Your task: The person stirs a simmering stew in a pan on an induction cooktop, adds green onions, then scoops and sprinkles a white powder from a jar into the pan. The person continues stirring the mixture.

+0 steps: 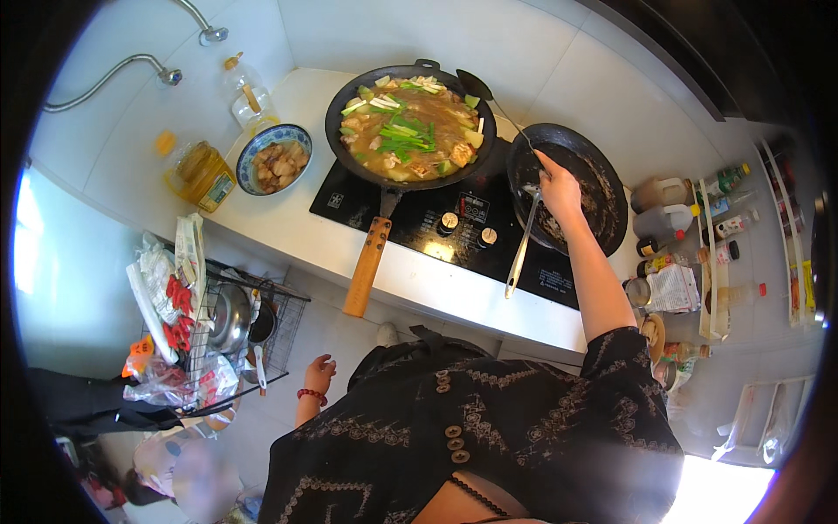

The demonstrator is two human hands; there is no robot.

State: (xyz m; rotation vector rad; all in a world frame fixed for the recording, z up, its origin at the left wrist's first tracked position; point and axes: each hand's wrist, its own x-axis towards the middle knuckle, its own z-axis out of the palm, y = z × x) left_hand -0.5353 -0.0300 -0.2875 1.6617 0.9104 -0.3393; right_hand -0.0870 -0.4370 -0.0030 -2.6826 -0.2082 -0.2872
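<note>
My right hand (558,183) is closed around the thin handle of a dark metal spatula (474,85), whose blade is raised at the right rim of a full wok. That wok (372,183) stands on the black cooktop (419,226) and holds a stew with broth, noodles, meat chunks and chopped scallions (406,136); its wooden handle (368,268) points towards me. Below my right hand is a second, dark pan (605,196) with brown residue, and a metal utensil (524,252) rests across its near rim. My left hand (319,374), fingers loosely bent, hangs beside my body, holding nothing.
A patterned bowl of meat pieces (275,159) and oil bottles (200,173) stand at the counter's left. A wire rack (288,321) with bags, red chillies and a metal pot stands at the lower left. Sauce bottles (661,223) line the right. Another person (190,468) is partly visible at the lower left.
</note>
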